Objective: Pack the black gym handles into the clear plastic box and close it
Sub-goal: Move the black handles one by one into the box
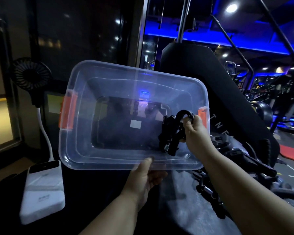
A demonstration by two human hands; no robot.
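The clear plastic box (109,92) with orange side latches (67,114) is tilted up toward me, its open side facing me. My left hand (147,175) grips its near rim from below, thumb on the rim. My right hand (195,133) holds a black gym handle (171,133) with a metal spring inside the box's right end. More black handles (227,170) with springs lie in a pile below right of the box. No lid is visible.
A white power bank (42,190) lies at lower left with a white cable rising to a small black fan (31,73). A black padded machine seat (202,68) stands behind the box. Gym machines fill the blue-lit room at right.
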